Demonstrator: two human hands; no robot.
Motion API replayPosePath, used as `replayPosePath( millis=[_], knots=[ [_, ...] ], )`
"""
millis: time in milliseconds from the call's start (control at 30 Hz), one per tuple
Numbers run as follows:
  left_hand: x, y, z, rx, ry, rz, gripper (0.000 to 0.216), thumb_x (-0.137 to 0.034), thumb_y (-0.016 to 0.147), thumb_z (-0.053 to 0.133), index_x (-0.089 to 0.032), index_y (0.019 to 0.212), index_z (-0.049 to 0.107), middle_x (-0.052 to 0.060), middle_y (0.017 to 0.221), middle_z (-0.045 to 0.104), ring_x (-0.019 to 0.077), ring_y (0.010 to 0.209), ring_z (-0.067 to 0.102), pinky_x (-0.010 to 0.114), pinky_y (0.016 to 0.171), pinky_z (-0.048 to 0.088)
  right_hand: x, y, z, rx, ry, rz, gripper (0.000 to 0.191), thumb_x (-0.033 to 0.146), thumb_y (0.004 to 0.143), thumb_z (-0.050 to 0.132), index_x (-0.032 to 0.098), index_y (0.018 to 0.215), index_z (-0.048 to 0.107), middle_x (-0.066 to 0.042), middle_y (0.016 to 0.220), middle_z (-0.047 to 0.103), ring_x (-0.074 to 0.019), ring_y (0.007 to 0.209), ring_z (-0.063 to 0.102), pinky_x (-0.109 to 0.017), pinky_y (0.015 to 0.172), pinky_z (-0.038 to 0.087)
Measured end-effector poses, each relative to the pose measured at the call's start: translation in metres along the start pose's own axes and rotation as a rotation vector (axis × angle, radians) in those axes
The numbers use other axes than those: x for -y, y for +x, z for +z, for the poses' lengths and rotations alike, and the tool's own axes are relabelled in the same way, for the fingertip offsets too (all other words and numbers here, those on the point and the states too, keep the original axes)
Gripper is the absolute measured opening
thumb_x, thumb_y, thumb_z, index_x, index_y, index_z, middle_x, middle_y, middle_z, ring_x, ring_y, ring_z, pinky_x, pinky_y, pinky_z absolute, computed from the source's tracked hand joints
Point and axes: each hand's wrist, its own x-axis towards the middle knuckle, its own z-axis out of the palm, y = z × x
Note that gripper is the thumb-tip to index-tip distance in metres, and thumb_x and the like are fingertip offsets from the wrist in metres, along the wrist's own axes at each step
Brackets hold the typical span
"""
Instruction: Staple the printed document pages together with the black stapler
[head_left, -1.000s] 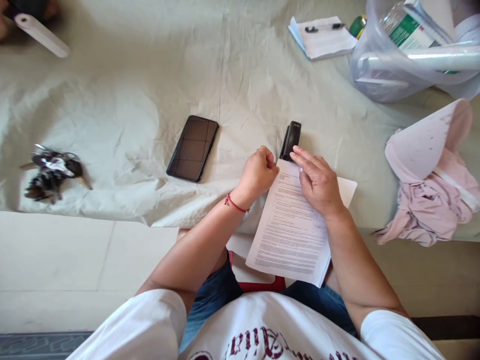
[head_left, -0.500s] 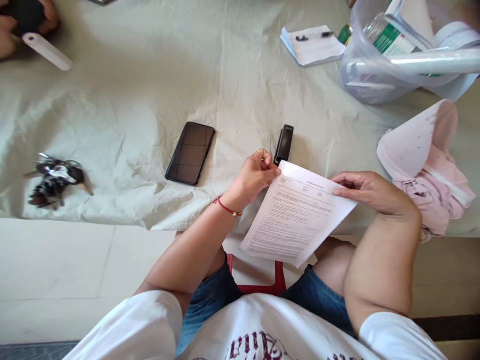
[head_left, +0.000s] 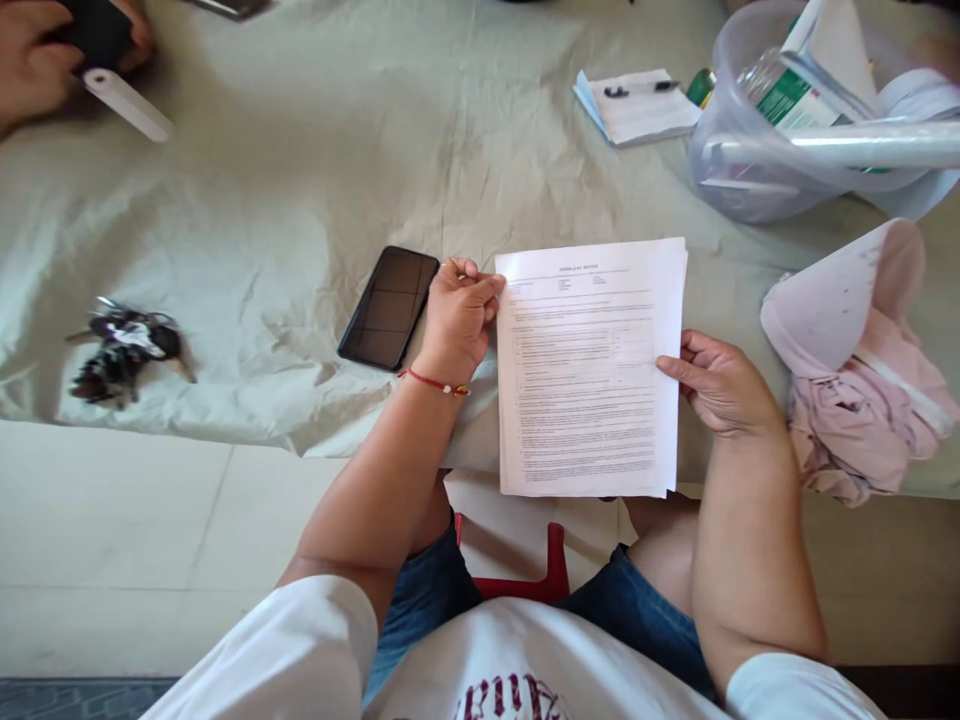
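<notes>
A stack of printed paper sheets (head_left: 589,365) is held upright in front of me, above the cloth-covered table (head_left: 315,170). My left hand (head_left: 456,318) pinches its upper left corner, fingers closed on the paper. My right hand (head_left: 716,385) grips the right edge near the middle. The black stapler seen earlier is hidden behind the sheets. A black phone (head_left: 388,307) lies face up just left of my left hand.
A bunch of keys (head_left: 124,347) lies at the left. Another person's hands (head_left: 52,50) hold a white roll (head_left: 127,105) at the top left. A notepad with a pen (head_left: 637,103), a clear plastic tub (head_left: 795,130) and pink cloth under paper (head_left: 862,370) sit at the right.
My right hand left the stapler and took the sheets' right edge. Both hands lifted and turned the sheets square, covering the stapler.
</notes>
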Motion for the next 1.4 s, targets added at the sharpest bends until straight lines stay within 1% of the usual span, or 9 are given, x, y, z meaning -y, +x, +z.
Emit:
replayPosePath(
  millis=[100,233,400,567,800,933,1100,1233,1400],
  knots=[
    [0.004,-0.001,0.001,0.000,0.014,0.017,0.036,-0.012,0.083,0.074,-0.027,0.087,0.042,-0.010,0.063,0.045,0.0073,0.048,0.031,0.026,0.048,0.029,-0.003,0.001,-0.002,-0.079,0.016,-0.054,0.049,0.048,0.063,0.107,0.022,0.095,0.080,-0.003,0.090,0.084,-0.0222,0.084,0.078,-0.043,0.088,0.067],
    [0.012,-0.010,0.003,0.135,0.026,0.060,0.034,-0.044,0.091,0.083,-0.026,0.087,0.055,-0.005,0.067,0.052,0.0094,0.052,0.044,0.028,0.049,0.036,-0.003,0.008,-0.004,-0.260,0.111,-0.124,0.049,0.045,0.052,0.111,0.022,0.077,0.076,-0.003,0.083,0.082,-0.0196,0.076,0.073,-0.036,0.076,0.063],
    [0.016,-0.025,0.007,0.302,0.036,-0.022,0.047,-0.069,0.088,0.081,-0.023,0.093,0.069,0.006,0.079,0.072,0.0295,0.089,0.079,0.039,0.070,0.060,-0.001,0.017,0.009,-0.351,0.206,-0.181,0.052,0.043,0.049,0.111,0.020,0.084,0.080,-0.004,0.090,0.084,-0.0193,0.080,0.074,-0.036,0.082,0.064],
    [0.016,-0.029,0.013,0.441,0.010,-0.148,0.045,-0.054,0.075,0.094,-0.019,0.098,0.076,0.012,0.098,0.084,0.0398,0.110,0.082,0.049,0.090,0.068,0.002,0.020,0.015,-0.365,0.157,-0.235,0.038,0.038,0.060,0.105,0.020,0.084,0.081,-0.004,0.088,0.084,-0.0176,0.078,0.072,-0.034,0.082,0.062],
    [0.019,-0.027,0.018,0.459,-0.014,-0.107,0.051,-0.053,0.071,0.101,-0.019,0.104,0.080,0.014,0.107,0.086,0.0390,0.118,0.081,0.050,0.102,0.068,0.001,0.026,0.002,-0.444,0.168,-0.217,0.050,0.036,0.051,0.108,0.021,0.087,0.077,-0.001,0.080,0.078,-0.0153,0.073,0.069,-0.031,0.075,0.060],
    [0.020,-0.025,0.017,0.427,0.002,-0.074,0.056,-0.052,0.068,0.103,-0.019,0.106,0.079,0.013,0.103,0.086,0.0401,0.117,0.081,0.051,0.101,0.068,0.001,0.027,0.008,-0.405,0.143,-0.243,0.044,0.035,0.052,0.107,0.021,0.081,0.076,-0.001,0.083,0.080,-0.0164,0.076,0.069,-0.034,0.084,0.062],
    [0.018,-0.020,0.014,0.373,-0.025,-0.091,0.040,-0.052,0.078,0.088,-0.018,0.096,0.073,0.013,0.096,0.084,0.0381,0.106,0.083,0.050,0.094,0.069,0.001,0.028,0.014,-0.433,0.141,-0.336,0.040,0.031,0.061,0.101,0.018,0.096,0.086,-0.007,0.100,0.086,-0.0199,0.087,0.076,-0.036,0.094,0.063],
    [0.014,-0.017,0.012,0.338,0.021,-0.123,0.020,-0.034,0.076,0.076,-0.020,0.088,0.070,0.010,0.090,0.081,0.0345,0.103,0.082,0.045,0.088,0.069,-0.003,0.030,0.011,-0.471,0.100,-0.357,0.030,0.030,0.066,0.097,0.018,0.093,0.086,-0.005,0.095,0.086,-0.0200,0.085,0.076,-0.036,0.092,0.062],
    [0.013,-0.011,0.011,0.323,0.033,-0.144,0.016,-0.029,0.074,0.075,-0.020,0.086,0.070,0.010,0.085,0.079,0.0320,0.098,0.082,0.042,0.084,0.068,-0.005,0.035,-0.004,-0.536,-0.019,-0.335,0.021,0.028,0.066,0.089,0.023,0.086,0.085,-0.003,0.082,0.082,-0.0235,0.080,0.074,-0.042,0.088,0.063]
  ],
)
